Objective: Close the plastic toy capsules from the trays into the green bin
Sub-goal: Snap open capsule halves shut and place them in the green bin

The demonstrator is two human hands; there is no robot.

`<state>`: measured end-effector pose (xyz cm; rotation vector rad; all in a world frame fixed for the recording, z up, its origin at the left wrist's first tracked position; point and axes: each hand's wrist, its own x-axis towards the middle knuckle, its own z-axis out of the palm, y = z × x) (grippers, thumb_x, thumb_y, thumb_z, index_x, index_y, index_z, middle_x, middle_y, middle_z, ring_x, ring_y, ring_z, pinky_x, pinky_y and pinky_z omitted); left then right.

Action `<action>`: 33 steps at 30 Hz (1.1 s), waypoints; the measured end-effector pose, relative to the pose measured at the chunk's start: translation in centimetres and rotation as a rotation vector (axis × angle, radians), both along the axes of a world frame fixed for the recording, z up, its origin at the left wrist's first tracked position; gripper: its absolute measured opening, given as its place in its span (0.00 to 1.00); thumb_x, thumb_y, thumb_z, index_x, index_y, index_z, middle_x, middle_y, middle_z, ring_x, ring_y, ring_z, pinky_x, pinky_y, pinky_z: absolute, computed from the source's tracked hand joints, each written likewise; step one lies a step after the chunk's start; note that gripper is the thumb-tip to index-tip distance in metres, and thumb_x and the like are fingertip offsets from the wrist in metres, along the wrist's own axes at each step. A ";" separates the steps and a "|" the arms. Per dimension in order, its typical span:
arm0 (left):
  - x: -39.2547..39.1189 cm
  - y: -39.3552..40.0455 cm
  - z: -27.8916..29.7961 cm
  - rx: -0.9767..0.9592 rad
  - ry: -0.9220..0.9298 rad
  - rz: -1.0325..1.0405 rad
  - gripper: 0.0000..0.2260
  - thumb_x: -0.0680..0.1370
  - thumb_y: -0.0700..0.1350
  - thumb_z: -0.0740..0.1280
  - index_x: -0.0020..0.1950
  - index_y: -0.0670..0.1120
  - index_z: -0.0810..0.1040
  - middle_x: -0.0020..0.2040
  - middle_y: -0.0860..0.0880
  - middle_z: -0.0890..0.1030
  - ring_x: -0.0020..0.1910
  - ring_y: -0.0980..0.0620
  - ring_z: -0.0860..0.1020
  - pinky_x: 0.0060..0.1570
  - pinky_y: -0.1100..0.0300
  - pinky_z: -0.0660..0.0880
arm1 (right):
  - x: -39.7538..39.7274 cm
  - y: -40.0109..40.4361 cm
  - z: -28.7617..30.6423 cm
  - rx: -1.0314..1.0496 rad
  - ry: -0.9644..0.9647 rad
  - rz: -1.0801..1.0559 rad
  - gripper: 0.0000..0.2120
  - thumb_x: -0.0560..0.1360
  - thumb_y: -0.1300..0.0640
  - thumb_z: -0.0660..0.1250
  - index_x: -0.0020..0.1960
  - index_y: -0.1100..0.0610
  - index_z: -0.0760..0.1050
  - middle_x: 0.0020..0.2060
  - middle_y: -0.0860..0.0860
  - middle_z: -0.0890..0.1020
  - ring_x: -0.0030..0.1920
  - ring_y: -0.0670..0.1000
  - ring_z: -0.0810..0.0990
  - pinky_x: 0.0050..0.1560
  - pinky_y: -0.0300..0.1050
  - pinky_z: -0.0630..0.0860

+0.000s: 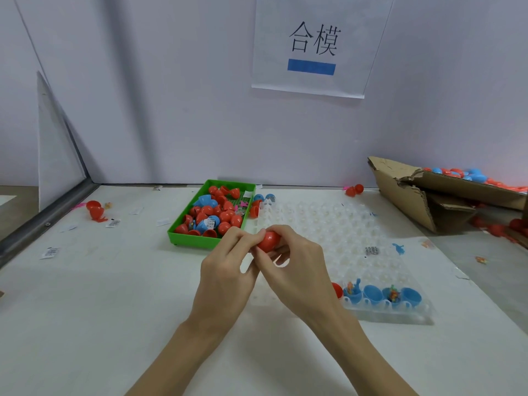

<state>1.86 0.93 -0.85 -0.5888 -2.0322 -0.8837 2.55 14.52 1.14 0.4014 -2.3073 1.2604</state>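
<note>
Above the table's middle, my left hand (225, 270) and my right hand (297, 267) together grip one red capsule (269, 240), fingers curled round it from both sides. Just beyond them stands the green bin (183, 238), holding several red and blue capsules. A clear plastic tray (328, 224) lies to the right under my hands. Its near row holds several open blue capsule halves (373, 294), some with small toys inside, and a red capsule (337, 290) sits at that row's left end, partly hidden by my right wrist.
A torn cardboard box (428, 195) with several red and blue capsules lies at the back right. Loose red capsules (95, 210) sit at the far left and more red capsules (354, 190) by the wall. Small paper slips (51, 252) are scattered on the white table.
</note>
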 end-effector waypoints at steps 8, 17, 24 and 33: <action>0.2 0.3 -0.1 0.071 -0.041 0.004 0.18 0.70 0.35 0.81 0.58 0.40 0.85 0.49 0.49 0.81 0.47 0.56 0.81 0.51 0.67 0.79 | -0.1 0.0 0.0 0.032 0.009 0.046 0.01 0.81 0.59 0.69 0.50 0.55 0.79 0.41 0.44 0.84 0.43 0.47 0.83 0.44 0.45 0.81; -0.4 -0.3 1.1 0.527 -0.612 -0.389 0.20 0.78 0.29 0.70 0.61 0.52 0.84 0.56 0.54 0.86 0.58 0.51 0.84 0.57 0.61 0.81 | -0.6 0.3 -0.2 0.113 0.067 -0.108 0.15 0.77 0.49 0.74 0.62 0.52 0.81 0.47 0.45 0.85 0.45 0.41 0.81 0.49 0.25 0.73; -0.1 0.2 1.7 0.798 -0.769 -0.473 0.15 0.72 0.47 0.77 0.58 0.54 0.87 0.53 0.50 0.88 0.53 0.49 0.87 0.51 0.66 0.81 | -0.3 0.0 0.0 0.204 0.139 -0.101 0.26 0.75 0.59 0.76 0.71 0.61 0.76 0.56 0.53 0.86 0.51 0.47 0.84 0.58 0.26 0.70; 0.3 -0.2 2.5 0.931 -0.836 -0.572 0.16 0.71 0.48 0.79 0.58 0.50 0.88 0.54 0.43 0.88 0.53 0.42 0.87 0.51 0.60 0.83 | -0.2 -0.1 0.1 0.195 0.154 -0.061 0.23 0.76 0.60 0.75 0.69 0.60 0.77 0.57 0.53 0.84 0.53 0.48 0.83 0.58 0.24 0.68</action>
